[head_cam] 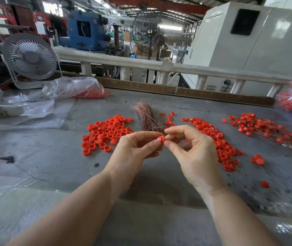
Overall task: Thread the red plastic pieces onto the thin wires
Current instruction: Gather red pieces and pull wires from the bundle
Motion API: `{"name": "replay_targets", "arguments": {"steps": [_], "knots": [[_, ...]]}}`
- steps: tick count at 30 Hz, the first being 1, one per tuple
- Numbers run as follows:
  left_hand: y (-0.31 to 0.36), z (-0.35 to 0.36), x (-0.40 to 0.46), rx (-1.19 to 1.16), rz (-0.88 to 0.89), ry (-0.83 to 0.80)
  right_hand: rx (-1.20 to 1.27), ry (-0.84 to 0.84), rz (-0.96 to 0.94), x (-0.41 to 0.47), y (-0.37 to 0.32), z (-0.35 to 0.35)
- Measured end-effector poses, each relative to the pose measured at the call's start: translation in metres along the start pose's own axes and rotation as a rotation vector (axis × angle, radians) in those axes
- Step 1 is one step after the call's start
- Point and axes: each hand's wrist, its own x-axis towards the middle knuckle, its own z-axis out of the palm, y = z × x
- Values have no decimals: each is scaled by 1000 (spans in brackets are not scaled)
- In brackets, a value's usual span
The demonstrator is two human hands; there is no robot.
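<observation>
Pinching 1 small red plastic ring piece [160,139] between them, both hands met above the grey worktable [35,157]. The left hand [132,148] held it from the left with thumb and forefinger tips close together; the right hand [193,157] gripped its right side the same way, remaining fingers loosely curled. Whether a wire ran through the piece could not be told.

Just beyond the fingers lay a bundle of thin copper-coloured wires [146,116]. A loose heap of red plastic caps [104,132] sat left of the bundle, another spread of red ring pieces [218,139] right of it. Farther right, red pieces already on wires [264,128] lay in a pile.

At far left, a clear plastic bag holding red pieces [77,87] rested near a white desk fan [29,57].
</observation>
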Motion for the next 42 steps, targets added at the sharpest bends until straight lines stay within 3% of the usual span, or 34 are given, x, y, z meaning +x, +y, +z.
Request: {"name": "replay_targets", "arguments": {"steps": [8, 17, 42], "knots": [[0, -1, 1, 19, 22, 7, -30, -37, 41, 0, 1, 0], [1, -1, 0, -3, 12, -9, -138, -9, -115, 0, 4, 0], [-1, -1, 1, -31, -27, -20, -211, -27, -205, -1, 6, -2]]}}
